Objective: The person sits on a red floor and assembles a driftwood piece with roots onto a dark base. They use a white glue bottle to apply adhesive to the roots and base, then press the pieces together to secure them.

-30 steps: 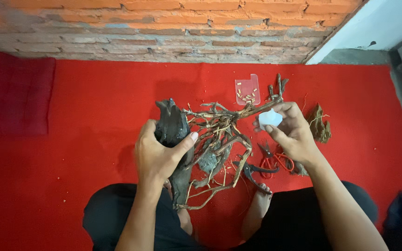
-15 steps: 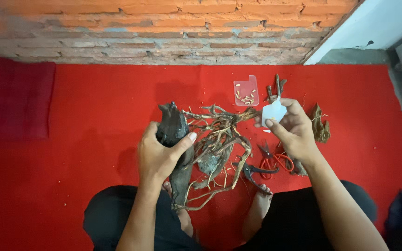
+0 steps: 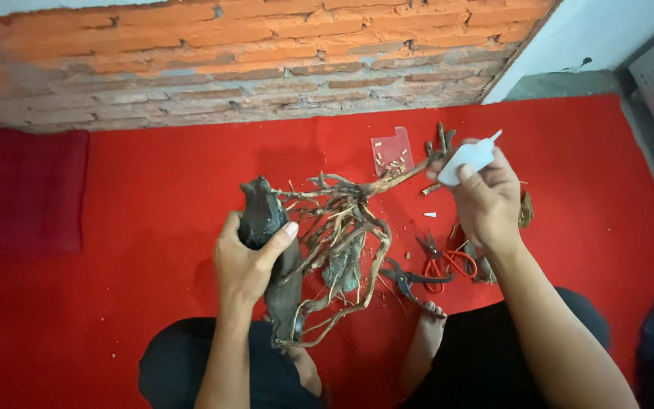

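My right hand (image 3: 486,201) has lifted the little white bottle (image 3: 467,159) up and away from the root (image 3: 342,235) since a moment ago, and the nozzle now points up and off to the right, clear of the wood. Fingers are wrapped snug around the bottle, thumb on its side. My left hand (image 3: 247,261) is closed round the dark stone (image 3: 266,227) at the left end of the root, thumb across the front, holding the whole piece tilted over my lap above the red floor (image 3: 115,227).

I'd say I'm at the gluing step: stone and root are held together and the bottle is ready. Next the tip has to come down onto the joint where the branches meet the stone, with a light squeeze and the left hand kept dead steady.

Just right of the root lie red-handled scissors (image 3: 444,261) and dark pliers (image 3: 406,280). Beyond its far tip sits a small clear pink tray (image 3: 391,155) of pale bits, near the brick wall (image 3: 228,68).
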